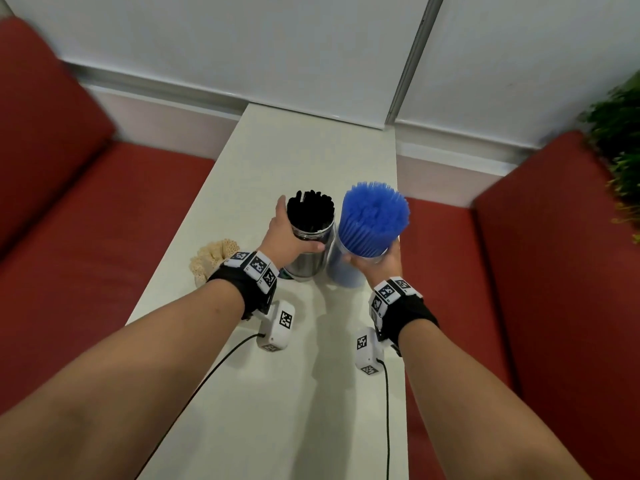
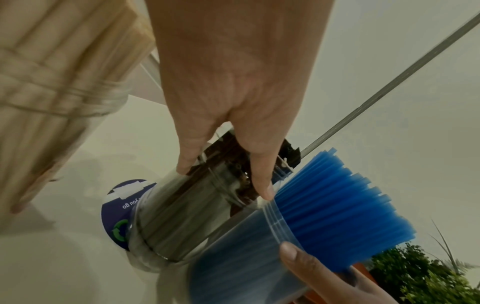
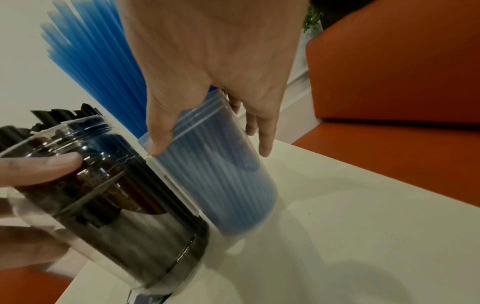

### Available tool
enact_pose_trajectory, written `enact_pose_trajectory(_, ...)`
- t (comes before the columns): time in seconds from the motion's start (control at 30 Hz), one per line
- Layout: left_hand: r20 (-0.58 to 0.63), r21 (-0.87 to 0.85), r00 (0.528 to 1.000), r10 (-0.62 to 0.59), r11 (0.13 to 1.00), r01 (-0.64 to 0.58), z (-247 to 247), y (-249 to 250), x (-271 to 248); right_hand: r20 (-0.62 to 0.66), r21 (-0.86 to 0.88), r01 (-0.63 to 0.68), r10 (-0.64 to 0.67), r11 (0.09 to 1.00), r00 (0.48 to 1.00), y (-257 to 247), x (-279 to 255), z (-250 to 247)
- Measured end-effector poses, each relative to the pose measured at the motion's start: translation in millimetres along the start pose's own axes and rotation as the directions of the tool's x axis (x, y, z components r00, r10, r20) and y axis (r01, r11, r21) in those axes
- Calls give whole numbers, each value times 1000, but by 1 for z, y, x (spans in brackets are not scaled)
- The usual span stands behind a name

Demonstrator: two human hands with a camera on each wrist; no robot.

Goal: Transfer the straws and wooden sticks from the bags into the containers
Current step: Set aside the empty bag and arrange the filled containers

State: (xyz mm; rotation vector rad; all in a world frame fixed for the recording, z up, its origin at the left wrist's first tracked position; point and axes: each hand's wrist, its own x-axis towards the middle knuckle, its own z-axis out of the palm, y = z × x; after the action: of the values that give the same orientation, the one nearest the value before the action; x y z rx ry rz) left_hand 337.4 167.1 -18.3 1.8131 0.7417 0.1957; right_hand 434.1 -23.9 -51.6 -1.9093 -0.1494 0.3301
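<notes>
The left hand [image 1: 287, 233] is wrapped around the neck of a clear jar of black straws [image 1: 311, 237], thumb on the near side and fingers curled over the far side of the rim. The right hand [image 1: 375, 259] grips a second clear jar [image 1: 346, 271] packed with blue straws [image 1: 375, 220], thumb on one side of the threaded neck and fingers reaching down the other, as the right wrist view shows. The two jars stand side by side, touching or nearly so, about midway along the narrow white table [image 1: 311, 157], the blue one close to the table's right edge. In the wrist views both jars look tilted, though the wide lens may account for that. A third container holding wooden sticks [image 1: 214, 258] stands just left of the left wrist, near the left edge. A blue round label or lid [image 2: 116, 216] lies on the surface beside the base of the black jar. The far half of the table toward the wall is bare, and so is the near stretch under the forearms. Red benches [image 1: 86, 237] flank both long edges, and a green plant [image 1: 620, 140] sits off the far right.
</notes>
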Motion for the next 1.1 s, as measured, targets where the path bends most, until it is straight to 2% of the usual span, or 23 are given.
enact_pose_trajectory(0.07, -2, 30, 999, -43, 999, 43, -3, 3, -7, 39, -24, -37, 37, 999, 999, -1, -7, -4)
enact_pose_trajectory(0.17, -23, 77, 997, -69, 995, 70, -12, 14, -24, 30, -82, -200, 203, 976, 979, -1, -26, -7)
enact_pose_trajectory(0.23, -23, 135, 999, -46, 990, 49, -21, 23, -40, -4, -141, -300, 303, 943, 953, -1, -44, -4)
enact_pose_trajectory(0.3, -33, 189, 999, 34, 982, -27, -35, 33, -57, 0, -179, -342, 347, 923, 938, 2, -64, 3)
enact_pose_trajectory(0.4, -165, 196, 967, 196, 967, -162, -65, 47, -83, 85, -197, -289, 310, 937, 947, 3, -91, 21)
enact_pose_trajectory(0.5, -376, 165, 874, 309, 950, -265, -99, 48, -104, 182, -208, -202, 241, 957, 953, -11, -116, 45)
enact_pose_trajectory(0.6, -519, 98, 803, 294, 953, -286, -132, 31, -118, 261, -230, -100, 160, 968, 952, -32, -136, 72)
enact_pose_trajectory(0.67, -549, 93, 805, 223, 974, -207, -150, 7, -123, 316, -259, -60, 144, 964, 938, -45, -148, 90)
enact_pose_trajectory(0.73, -477, 133, 873, 103, 990, -44, -164, -24, -123, 352, -246, -50, 137, 968, 926, -55, -158, 108)
enact_pose_trajectory(0.8, -291, 208, 955, -55, 971, 119, -169, -51, -125, 361, -242, -48, 136, 969, 923, -61, -165, 124)
enact_pose_trajectory(0.83, -179, 251, 977, -115, 955, 158, -169, -60, -126, 353, -252, -46, 136, 967, 926, -62, -167, 132)
enact_pose_trajectory(0.9, 20, 283, 990, -142, 950, 131, -162, -70, -129, 326, -274, -48, 140, 960, 935, -64, -169, 145)
enact_pose_trajectory(0.97, 127, 225, 987, -95, 972, 64, -154, -74, -127, 304, -281, -59, 147, 958, 941, -64, -169, 155)
enact_pose_trajectory(1.1, 110, 145, 993, -53, 989, 37, -145, -76, -107, 286, -255, -33, 108, 966, 952, -60, -157, 167)
